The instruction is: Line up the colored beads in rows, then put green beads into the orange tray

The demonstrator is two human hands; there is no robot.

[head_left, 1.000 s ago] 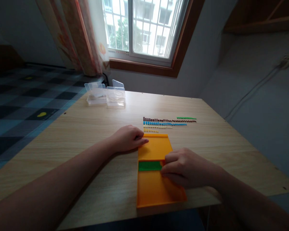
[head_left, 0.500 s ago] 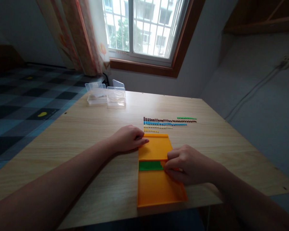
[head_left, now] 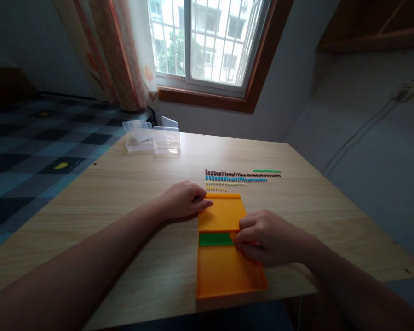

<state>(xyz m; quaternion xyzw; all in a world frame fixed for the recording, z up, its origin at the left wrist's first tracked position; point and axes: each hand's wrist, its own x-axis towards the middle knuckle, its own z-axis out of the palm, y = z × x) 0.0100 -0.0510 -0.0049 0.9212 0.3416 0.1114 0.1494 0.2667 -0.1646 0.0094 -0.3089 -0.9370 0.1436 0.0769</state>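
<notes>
An orange tray [head_left: 227,271] lies lengthwise on the table near its front edge, split by a raised crossbar. Just below that bar, a green strip [head_left: 214,239], perhaps a row of small green pieces, runs across the tray. My left hand [head_left: 185,199] is closed on the tray's upper left edge, with its thumb over the rim. At the right end of the green strip, my right hand [head_left: 262,236] has its fingers pinched together over the tray's right side. Whatever sits between those fingertips is hidden.
Beyond the tray, rows of tiny brown pieces [head_left: 224,174], blue pieces [head_left: 224,178], pale and yellow pieces [head_left: 215,189] stretch across the wooden table [head_left: 152,174]. A short green row [head_left: 267,171] lies behind them. Clear plastic boxes [head_left: 167,142] with raised lids stand at the back left.
</notes>
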